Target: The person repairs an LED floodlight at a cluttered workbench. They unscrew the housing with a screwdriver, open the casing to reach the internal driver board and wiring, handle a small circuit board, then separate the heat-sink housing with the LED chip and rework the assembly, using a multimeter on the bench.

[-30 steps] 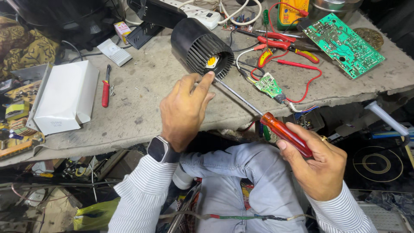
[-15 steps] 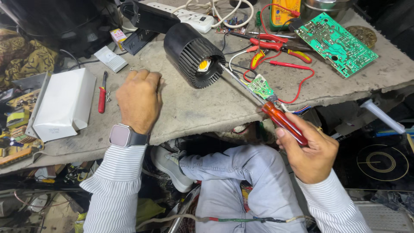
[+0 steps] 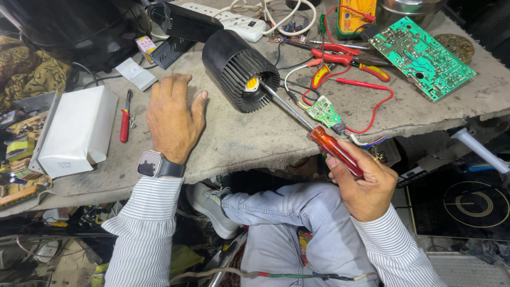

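A black ribbed cylinder lamp housing [image 3: 236, 66] lies on its side on the worn grey workbench [image 3: 249, 143], its yellow centre facing me. My right hand [image 3: 364, 183] grips the red handle of a screwdriver [image 3: 334, 150], whose metal shaft reaches up to the housing's centre. My left hand [image 3: 172, 117] rests flat on the bench left of the housing, fingers apart, holding nothing; a watch sits on that wrist. A small green circuit board [image 3: 322, 111] with wires lies beside the shaft.
A white box [image 3: 79, 130] and a small red-handled tool [image 3: 125, 117] lie at left. A large green circuit board [image 3: 422, 56], red pliers [image 3: 345, 58], red test leads, a white power strip [image 3: 234, 18] and a yellow meter [image 3: 355, 16] crowd the back right.
My left hand left the front of the housing and moved left, settling flat on the bench. The screwdriver stays at the housing's centre in my right hand.
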### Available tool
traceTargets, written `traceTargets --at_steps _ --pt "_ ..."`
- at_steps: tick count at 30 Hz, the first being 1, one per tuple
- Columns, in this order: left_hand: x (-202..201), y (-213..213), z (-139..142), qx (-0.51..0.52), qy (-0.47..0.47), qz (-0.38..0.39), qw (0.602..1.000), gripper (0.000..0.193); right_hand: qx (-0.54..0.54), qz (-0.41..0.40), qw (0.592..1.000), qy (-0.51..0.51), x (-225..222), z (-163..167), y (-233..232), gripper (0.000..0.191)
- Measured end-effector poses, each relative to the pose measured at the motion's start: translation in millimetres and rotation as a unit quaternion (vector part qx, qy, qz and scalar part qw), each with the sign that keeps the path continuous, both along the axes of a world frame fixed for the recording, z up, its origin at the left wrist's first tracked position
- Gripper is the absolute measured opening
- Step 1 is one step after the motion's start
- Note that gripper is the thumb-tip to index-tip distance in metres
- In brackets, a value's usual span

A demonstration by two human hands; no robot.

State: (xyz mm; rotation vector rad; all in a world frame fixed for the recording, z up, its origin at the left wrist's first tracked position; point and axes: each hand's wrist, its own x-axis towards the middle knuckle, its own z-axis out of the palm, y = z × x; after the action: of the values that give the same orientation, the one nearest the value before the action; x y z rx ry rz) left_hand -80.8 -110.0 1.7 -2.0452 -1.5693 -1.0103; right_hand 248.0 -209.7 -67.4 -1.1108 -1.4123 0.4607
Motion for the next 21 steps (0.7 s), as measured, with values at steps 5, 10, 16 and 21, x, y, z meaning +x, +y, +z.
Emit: traceTargets --at_steps 5,10,16,21 --pt "12 0 12 0.018 0.003 -0.119 0.993 0.063 -0.024 -0.015 1.000 0.007 -1 -2 0 0.037" --pt "29 2 22 0.008 -0.004 -0.169 0.986 0.079 -0.026 -0.015 0.999 0.022 -3 -3 0 0.037" --pt "51 10 28 -0.020 0.040 -0.207 0.977 0.096 -0.026 -0.022 0.999 0.012 -3 -4 1 0.037" --pt "70 28 24 -0.060 0.038 -0.160 0.985 0.101 0.025 -0.010 0.999 -0.037 -3 -3 -1 0.035"
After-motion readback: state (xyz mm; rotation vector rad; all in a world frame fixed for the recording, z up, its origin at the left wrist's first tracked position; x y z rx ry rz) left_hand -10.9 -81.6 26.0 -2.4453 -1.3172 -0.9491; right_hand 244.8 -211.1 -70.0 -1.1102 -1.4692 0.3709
